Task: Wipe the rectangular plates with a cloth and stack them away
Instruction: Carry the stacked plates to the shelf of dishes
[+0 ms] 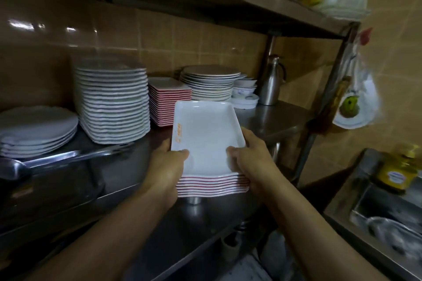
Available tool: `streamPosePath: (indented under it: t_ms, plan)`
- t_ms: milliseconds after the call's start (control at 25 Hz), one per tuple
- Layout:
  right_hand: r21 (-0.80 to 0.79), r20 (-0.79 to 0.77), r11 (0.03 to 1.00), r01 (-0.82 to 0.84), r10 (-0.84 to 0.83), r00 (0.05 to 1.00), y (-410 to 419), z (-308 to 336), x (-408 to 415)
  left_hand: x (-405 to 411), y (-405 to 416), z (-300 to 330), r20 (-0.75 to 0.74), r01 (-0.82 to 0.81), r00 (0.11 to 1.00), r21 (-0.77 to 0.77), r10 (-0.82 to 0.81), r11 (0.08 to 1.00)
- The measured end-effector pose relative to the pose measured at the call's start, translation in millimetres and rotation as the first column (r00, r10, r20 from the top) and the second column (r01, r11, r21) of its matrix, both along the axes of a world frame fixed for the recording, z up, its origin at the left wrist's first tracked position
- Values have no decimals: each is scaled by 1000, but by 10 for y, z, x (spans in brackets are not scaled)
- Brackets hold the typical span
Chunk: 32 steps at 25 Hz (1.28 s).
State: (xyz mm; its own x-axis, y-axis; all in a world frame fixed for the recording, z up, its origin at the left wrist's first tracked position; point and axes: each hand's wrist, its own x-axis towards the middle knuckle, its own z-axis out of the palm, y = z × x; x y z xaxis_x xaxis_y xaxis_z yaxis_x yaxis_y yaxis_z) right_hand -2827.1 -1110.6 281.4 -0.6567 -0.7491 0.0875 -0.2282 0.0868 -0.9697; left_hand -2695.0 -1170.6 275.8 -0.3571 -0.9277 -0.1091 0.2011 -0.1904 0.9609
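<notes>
A stack of white rectangular plates [206, 134] with red edges is held above the steel counter [269, 118], in the middle of the view. My left hand [167, 166] grips its near left corner, thumb on the top plate and fingers underneath. My right hand [250, 157] grips the near right side in the same way. The top plate carries an orange print along its left rim. No cloth shows in the view.
On the counter behind stand a tall stack of white plates [113, 105], a red-edged square stack [169, 100], round plates [209, 83], bowls [245, 93] and a steel flask [271, 80]. Oval plates [36, 130] lie at left, a sink [388, 207] at right, a shelf overhead.
</notes>
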Motion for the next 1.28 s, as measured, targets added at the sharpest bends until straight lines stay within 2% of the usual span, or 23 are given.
streamPosePath:
  t_ms: [240,400,720,960,1120,1280]
  plan:
    - [-2,15,992,-129,129,991,-588,71,-401,-340,-450,78,54,-144,988,-38,146,989]
    - [42,10,985,-169,169,986,-999,192,-567,-499,-838,163,44,-171,984,-64,174,983]
    - [-41,49,972,-233,234,971,-1788,477,-1031,-941,-1521,444,10,-244,969,-54,245,968]
    - [-114,45,924,-364,371,927,-2320,615,-1391,-1301,-1874,544,-37,-359,933,-68,357,931]
    - [-70,23,881,-467,470,882,-2597,660,-1612,-1516,-2010,598,15,-447,893,-87,450,890]
    - [-78,66,869,-488,493,868,-2760,660,-1699,-1629,-2090,652,47,-517,852,-83,521,852]
